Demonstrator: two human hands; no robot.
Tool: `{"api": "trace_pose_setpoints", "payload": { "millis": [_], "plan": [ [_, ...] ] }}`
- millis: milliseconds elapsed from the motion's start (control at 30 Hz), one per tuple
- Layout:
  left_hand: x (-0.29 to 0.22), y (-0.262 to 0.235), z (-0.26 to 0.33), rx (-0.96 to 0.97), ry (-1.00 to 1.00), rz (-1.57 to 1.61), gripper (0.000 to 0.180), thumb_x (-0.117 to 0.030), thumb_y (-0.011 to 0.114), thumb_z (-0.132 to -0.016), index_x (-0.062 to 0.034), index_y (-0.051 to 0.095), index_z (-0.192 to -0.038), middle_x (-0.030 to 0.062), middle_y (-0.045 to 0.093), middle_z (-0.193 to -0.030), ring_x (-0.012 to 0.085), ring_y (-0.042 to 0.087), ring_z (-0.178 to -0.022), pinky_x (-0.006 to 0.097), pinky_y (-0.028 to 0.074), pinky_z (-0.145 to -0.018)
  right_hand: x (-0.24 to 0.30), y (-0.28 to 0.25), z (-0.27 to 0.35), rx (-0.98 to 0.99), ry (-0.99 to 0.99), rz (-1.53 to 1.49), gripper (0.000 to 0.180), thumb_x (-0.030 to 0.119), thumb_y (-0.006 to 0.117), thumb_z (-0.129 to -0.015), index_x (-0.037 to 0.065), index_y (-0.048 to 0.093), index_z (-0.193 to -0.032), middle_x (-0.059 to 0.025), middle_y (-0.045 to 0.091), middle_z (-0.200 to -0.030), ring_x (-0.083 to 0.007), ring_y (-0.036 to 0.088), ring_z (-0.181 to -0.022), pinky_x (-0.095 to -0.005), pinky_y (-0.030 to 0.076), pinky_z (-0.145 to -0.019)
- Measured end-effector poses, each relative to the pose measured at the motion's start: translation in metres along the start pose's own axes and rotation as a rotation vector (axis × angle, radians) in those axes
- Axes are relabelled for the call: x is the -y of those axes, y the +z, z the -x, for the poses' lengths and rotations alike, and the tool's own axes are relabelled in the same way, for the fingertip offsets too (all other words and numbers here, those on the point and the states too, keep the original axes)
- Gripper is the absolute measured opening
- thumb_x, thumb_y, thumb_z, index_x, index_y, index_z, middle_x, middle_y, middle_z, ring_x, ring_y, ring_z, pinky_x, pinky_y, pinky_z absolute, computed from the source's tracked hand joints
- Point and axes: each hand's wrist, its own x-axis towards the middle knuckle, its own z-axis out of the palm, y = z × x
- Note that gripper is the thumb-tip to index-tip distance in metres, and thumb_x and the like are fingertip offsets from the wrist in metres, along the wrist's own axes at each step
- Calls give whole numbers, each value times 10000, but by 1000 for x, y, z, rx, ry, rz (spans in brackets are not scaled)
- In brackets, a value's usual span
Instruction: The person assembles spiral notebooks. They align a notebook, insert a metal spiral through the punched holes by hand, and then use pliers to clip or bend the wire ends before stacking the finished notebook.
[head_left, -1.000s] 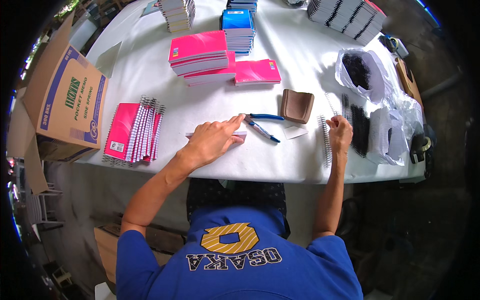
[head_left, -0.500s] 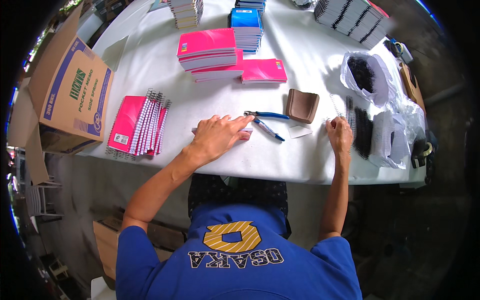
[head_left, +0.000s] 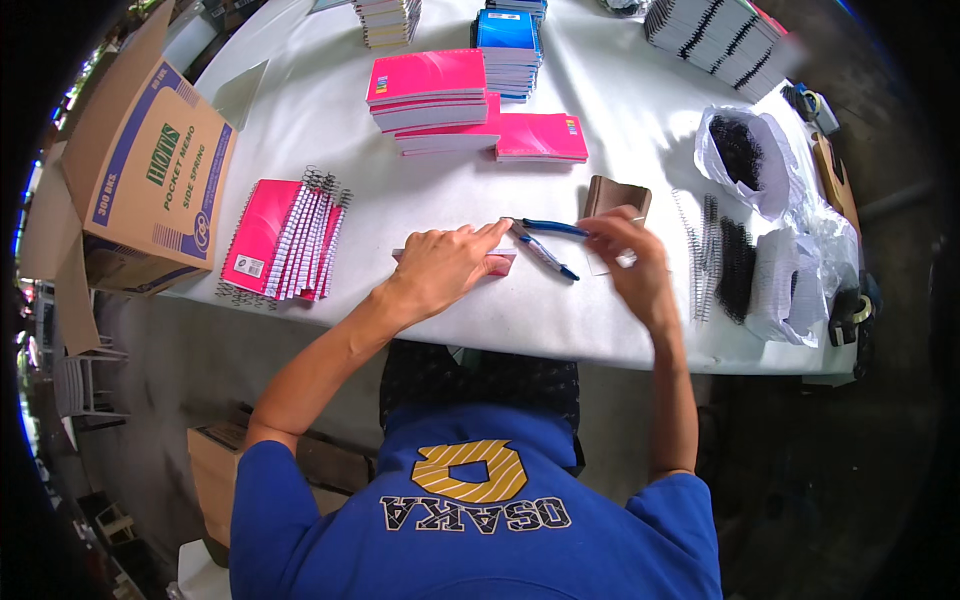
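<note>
On a pink notepad [head_left: 500, 264] at the near edge of the table rests my left hand [head_left: 447, 268]. Its fingers curve over the pad and hold it down, so most of the pad is hidden. Pliers with blue handles [head_left: 553, 227] lie beside its fingertips, and a blue-and-white pen [head_left: 546, 253] crosses close to them. My right hand [head_left: 634, 262] hangs blurred by motion in front of a brown block [head_left: 617, 194]. Its fingers are bent near the end of the pliers' handle; whether they hold anything cannot be made out.
Coil-bound pink notebooks [head_left: 262, 240] lie fanned at left, beside an open cardboard box [head_left: 165, 170]. Pink pads [head_left: 425, 80] and blue pads [head_left: 508, 50] are stacked farther back. Loose wire coils [head_left: 737, 265] and white bags [head_left: 785, 285] of coils occupy the right side.
My right hand has moved left, from the loose coils to the front of the brown block. My left hand stays on the pink notepad. The whole view has shifted slightly.
</note>
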Motion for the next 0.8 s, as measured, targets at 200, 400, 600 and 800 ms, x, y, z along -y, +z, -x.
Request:
{"api": "trace_pose_setpoints", "payload": {
  "millis": [200, 400, 600, 800],
  "plan": [
    [3, 2, -1, -49, 73, -103, 533, -467, 572, -908, -227, 518, -1381, 120, 705, -1042, 306, 707, -815, 426, 573, -656, 2, 38, -2, 194, 74, -169, 160, -15, 681, -837, 30, 710, -988, -84, 635, -871, -189, 590, -714, -311, 478, -647],
    [0, -2, -2, 11, 24, -52, 534, -549, 545, -892, -253, 565, -1335, 88, 714, -977, 296, 707, -757, 419, 568, -609, -8, 34, -16, 331, -7, -285, 181, -21, 629, -862, 29, 691, -1024, -77, 635, -861, -183, 570, -718, -307, 457, -639],
    [-2, -4, -3, 41, -8, -61, 542, -575, 546, -879, -258, 582, -1319, 81, 714, -966, 287, 705, -713, 414, 566, -592, 2, 21, -22, 687, 297, -204, 154, 16, 615, -883, 7, 667, -1027, -121, 617, -873, -214, 590, -770, -363, 467, -657],
    [-7, 2, -3, -37, 57, 9, 517, -437, 614, -897, -279, 519, -1380, 78, 716, -983, 274, 704, -712, 406, 574, -623, 2, 30, -13, 453, -41, -53, 255, 73, 746, -809, 7, 562, -972, -90, 532, -877, -224, 569, -729, -360, 483, -657]
  ]
}}
